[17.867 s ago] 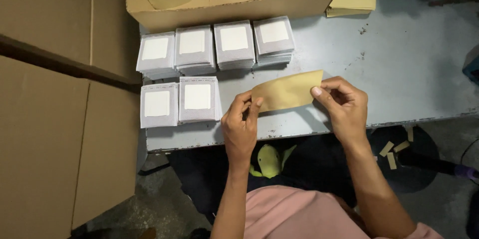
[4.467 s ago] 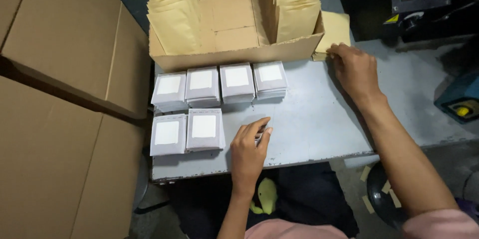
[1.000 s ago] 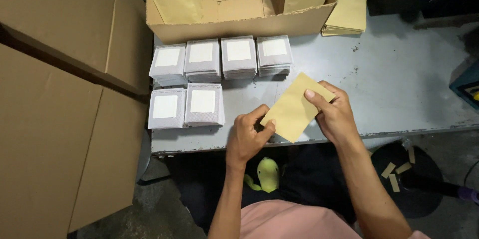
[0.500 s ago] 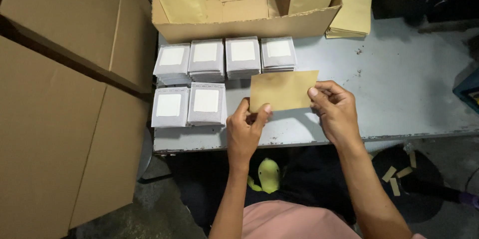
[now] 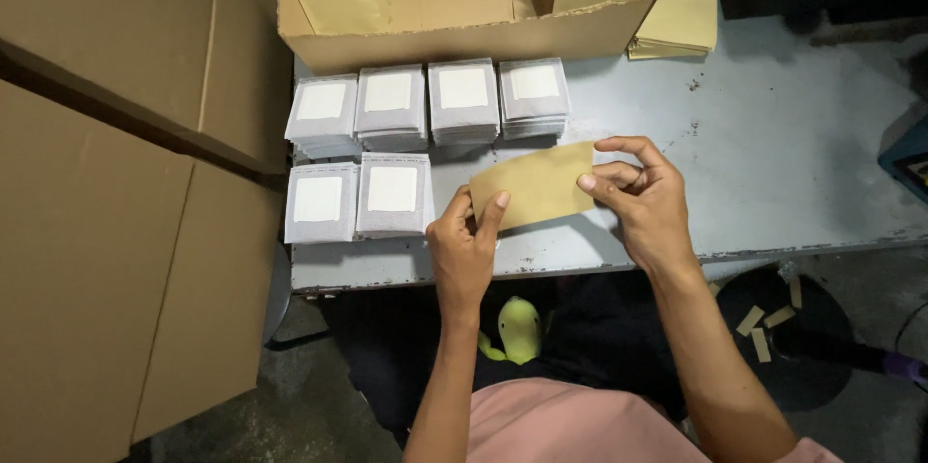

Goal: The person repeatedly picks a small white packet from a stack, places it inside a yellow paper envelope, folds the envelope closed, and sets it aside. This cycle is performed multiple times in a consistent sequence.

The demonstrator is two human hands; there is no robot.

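**Envelope held by its 2 ends above the near edge**

Since half a second ago your envelope has tipped: it lay nearly level between your hands, and now its right end sits higher and farther than its left. Your left hand pinches the near-left end of the brown envelope, thumb on top and the other digits behind. Your right hand is clamped on the right end with thumb and fingertips. Both grips are closed on paper, and the envelope hangs just above the grey tabletop, close to its near edge.

What could go wrong, as I judge it:

- You hold only the 2 ends, so the middle is unsupported. Pull your hands apart or twist them and the paper may crease or tear at a pinch.
- Let either grip slacken and the envelope could swing down. It sits close to the near edge, so it may slide off onto the floor, among the paper scraps.
- The 6 stacks of white-labelled grey packets stand just left of your left hand. A sideways sweep of that wrist could knock the nearest stack askew or push it toward the edge.
- The open cardboard box of envelopes stands far of the stacks, with a loose envelope pile to its right; a hurried reach there could drag your forearm across the far row.
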